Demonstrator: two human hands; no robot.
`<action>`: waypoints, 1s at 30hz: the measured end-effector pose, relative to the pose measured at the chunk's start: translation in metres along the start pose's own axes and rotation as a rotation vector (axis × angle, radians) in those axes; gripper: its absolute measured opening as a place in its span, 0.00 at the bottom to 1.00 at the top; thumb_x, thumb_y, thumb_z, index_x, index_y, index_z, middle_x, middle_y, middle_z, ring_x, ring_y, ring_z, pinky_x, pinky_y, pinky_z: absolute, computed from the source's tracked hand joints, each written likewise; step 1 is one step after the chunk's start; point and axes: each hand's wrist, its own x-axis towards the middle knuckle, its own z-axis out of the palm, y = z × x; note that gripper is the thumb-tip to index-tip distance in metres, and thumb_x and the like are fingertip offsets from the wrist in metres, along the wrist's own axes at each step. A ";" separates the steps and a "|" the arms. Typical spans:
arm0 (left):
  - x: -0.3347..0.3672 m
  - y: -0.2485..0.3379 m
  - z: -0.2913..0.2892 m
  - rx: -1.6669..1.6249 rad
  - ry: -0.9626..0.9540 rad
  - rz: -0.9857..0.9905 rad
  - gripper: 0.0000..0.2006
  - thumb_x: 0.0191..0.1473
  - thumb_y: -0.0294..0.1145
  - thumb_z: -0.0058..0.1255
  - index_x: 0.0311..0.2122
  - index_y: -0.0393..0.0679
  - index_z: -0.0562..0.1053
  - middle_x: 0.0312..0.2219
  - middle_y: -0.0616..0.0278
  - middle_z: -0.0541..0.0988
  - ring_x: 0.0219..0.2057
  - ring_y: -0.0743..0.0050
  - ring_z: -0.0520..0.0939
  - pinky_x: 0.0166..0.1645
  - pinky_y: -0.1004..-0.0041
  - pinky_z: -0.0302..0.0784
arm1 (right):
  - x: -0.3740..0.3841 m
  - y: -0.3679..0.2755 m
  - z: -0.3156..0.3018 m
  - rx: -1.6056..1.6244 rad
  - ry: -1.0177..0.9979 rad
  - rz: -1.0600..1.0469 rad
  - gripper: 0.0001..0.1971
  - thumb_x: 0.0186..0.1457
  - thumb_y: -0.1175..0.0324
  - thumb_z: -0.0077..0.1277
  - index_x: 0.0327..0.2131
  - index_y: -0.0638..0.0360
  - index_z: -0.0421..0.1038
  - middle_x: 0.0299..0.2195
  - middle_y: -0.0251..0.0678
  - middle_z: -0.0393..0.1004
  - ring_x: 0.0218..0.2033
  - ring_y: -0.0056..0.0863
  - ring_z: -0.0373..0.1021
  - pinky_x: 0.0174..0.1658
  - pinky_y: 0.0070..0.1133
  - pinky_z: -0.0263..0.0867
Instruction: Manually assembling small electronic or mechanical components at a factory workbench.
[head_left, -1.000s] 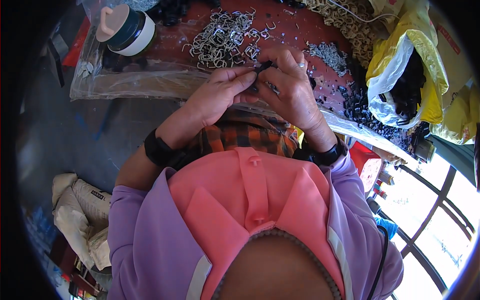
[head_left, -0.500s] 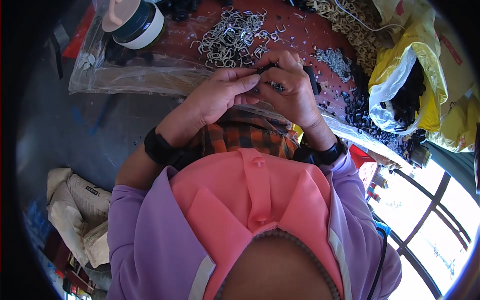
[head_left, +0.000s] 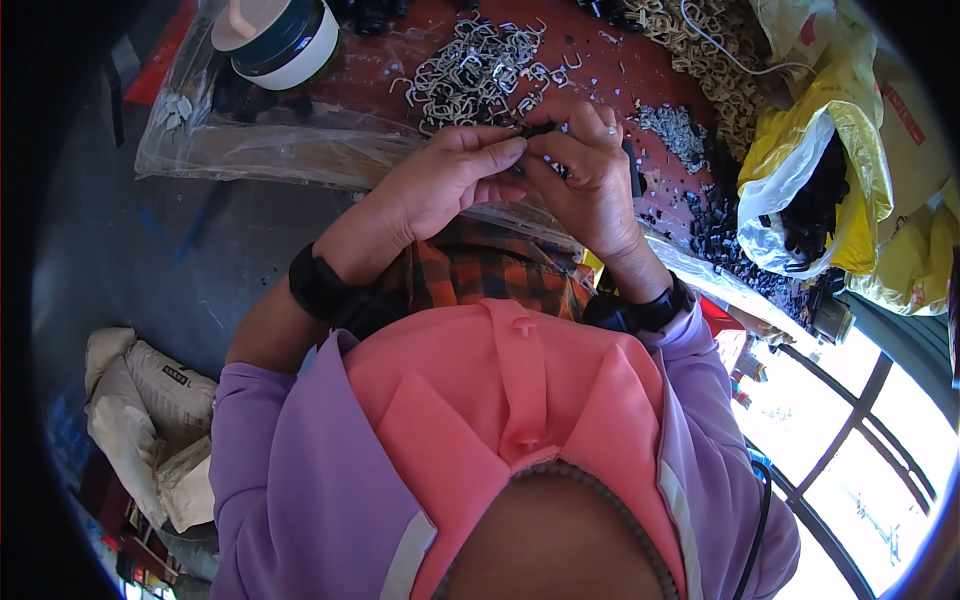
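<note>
Both hands meet just above the near edge of a red worktable [head_left: 640, 75], over the lip where a clear plastic sheet [head_left: 270, 150] hangs down toward the grey floor [head_left: 150, 260]. The left hand [head_left: 440, 185] is curled nearly closed, thumb and fingertips pinched on a small black plastic part [head_left: 537, 130]. The right hand [head_left: 590, 170] is also closed on that same part from the other side, its fingers folded over it so most of it is hidden. What shows of the part is a short dark bar whose long axis runs roughly left to right, tilted slightly up at the right end; its ends cannot be made out.

There is little free room around the hands. Just beyond them lies a heap of silvery metal wire clips [head_left: 480, 70], nearly touching the fingertips. To the right of the right hand sit a small mound of grey metal bits [head_left: 672, 130] and a spread of loose black plastic pieces [head_left: 715, 225] along the table's right edge. Farther right, a yellow plastic bag [head_left: 850, 150] with a white liner stands open, full of black pieces. At the far right top lies a pile of tan clips [head_left: 700, 50]. On the far left of the table stands a dark green and white jar with a pink lid [head_left: 275, 35]. White sacks [head_left: 150, 400] lie on the floor at the near left.
</note>
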 end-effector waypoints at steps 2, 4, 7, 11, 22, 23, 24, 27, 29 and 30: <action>0.001 0.001 -0.003 -0.031 -0.016 -0.001 0.12 0.50 0.33 0.40 0.38 0.39 0.66 0.31 0.63 0.71 0.31 0.77 0.73 0.37 0.79 0.70 | 0.001 0.003 0.002 0.010 0.017 -0.001 0.07 0.31 0.77 0.52 0.21 0.60 0.69 0.31 0.32 0.65 0.33 0.27 0.61 0.37 0.20 0.55; 0.002 0.001 -0.007 -0.089 -0.049 0.000 0.12 0.50 0.34 0.40 0.37 0.38 0.67 0.30 0.63 0.72 0.32 0.76 0.74 0.37 0.80 0.69 | 0.006 0.007 0.001 0.120 0.020 -0.017 0.07 0.32 0.77 0.52 0.22 0.59 0.70 0.32 0.33 0.65 0.34 0.26 0.61 0.37 0.20 0.56; 0.001 0.002 -0.009 -0.146 -0.084 0.003 0.12 0.50 0.34 0.40 0.36 0.38 0.67 0.30 0.63 0.72 0.32 0.76 0.74 0.36 0.80 0.69 | 0.001 0.016 -0.002 0.236 0.065 0.017 0.07 0.33 0.76 0.53 0.23 0.58 0.70 0.33 0.35 0.65 0.35 0.26 0.60 0.37 0.20 0.56; 0.000 0.003 -0.011 -0.192 -0.113 -0.004 0.10 0.50 0.33 0.39 0.36 0.39 0.67 0.31 0.62 0.72 0.32 0.74 0.74 0.37 0.78 0.70 | -0.006 0.023 -0.009 0.329 0.120 0.047 0.09 0.35 0.73 0.53 0.26 0.57 0.71 0.36 0.39 0.63 0.37 0.29 0.59 0.39 0.22 0.55; -0.002 0.002 -0.011 -0.206 -0.100 -0.002 0.09 0.49 0.31 0.40 0.35 0.37 0.67 0.31 0.59 0.72 0.33 0.72 0.74 0.39 0.76 0.70 | -0.008 0.010 -0.013 0.025 -0.100 -0.201 0.17 0.27 0.64 0.56 0.29 0.50 0.71 0.44 0.34 0.57 0.44 0.34 0.53 0.42 0.29 0.47; -0.002 0.003 -0.011 -0.198 -0.097 -0.005 0.09 0.49 0.31 0.40 0.35 0.37 0.67 0.31 0.59 0.72 0.33 0.72 0.74 0.39 0.76 0.70 | -0.008 0.010 -0.013 -0.017 -0.106 -0.207 0.18 0.26 0.64 0.56 0.29 0.50 0.70 0.44 0.33 0.57 0.44 0.34 0.53 0.41 0.29 0.47; -0.002 0.003 -0.010 -0.191 -0.096 -0.008 0.09 0.49 0.31 0.40 0.35 0.37 0.67 0.31 0.59 0.72 0.33 0.72 0.74 0.39 0.76 0.70 | -0.008 0.009 -0.014 -0.061 -0.112 -0.213 0.18 0.26 0.63 0.55 0.30 0.50 0.70 0.44 0.32 0.57 0.44 0.34 0.53 0.41 0.29 0.47; -0.003 0.004 -0.011 -0.195 -0.098 -0.011 0.09 0.50 0.31 0.40 0.35 0.37 0.67 0.30 0.60 0.72 0.33 0.72 0.74 0.39 0.77 0.70 | -0.010 0.008 -0.013 -0.129 -0.113 -0.217 0.19 0.26 0.62 0.55 0.30 0.49 0.70 0.45 0.32 0.56 0.44 0.34 0.53 0.40 0.29 0.47; -0.003 0.004 -0.011 -0.195 -0.099 -0.011 0.09 0.50 0.31 0.40 0.35 0.37 0.67 0.30 0.60 0.72 0.33 0.72 0.74 0.39 0.77 0.70 | -0.011 0.008 -0.011 -0.173 -0.107 -0.216 0.20 0.26 0.61 0.55 0.31 0.50 0.69 0.45 0.32 0.56 0.44 0.33 0.53 0.40 0.29 0.47; -0.003 0.004 -0.010 -0.191 -0.091 -0.014 0.09 0.50 0.31 0.40 0.35 0.37 0.67 0.30 0.60 0.72 0.33 0.72 0.74 0.39 0.77 0.70 | -0.011 0.008 -0.010 -0.174 -0.104 -0.217 0.20 0.26 0.61 0.55 0.31 0.50 0.69 0.45 0.32 0.56 0.44 0.33 0.53 0.40 0.29 0.47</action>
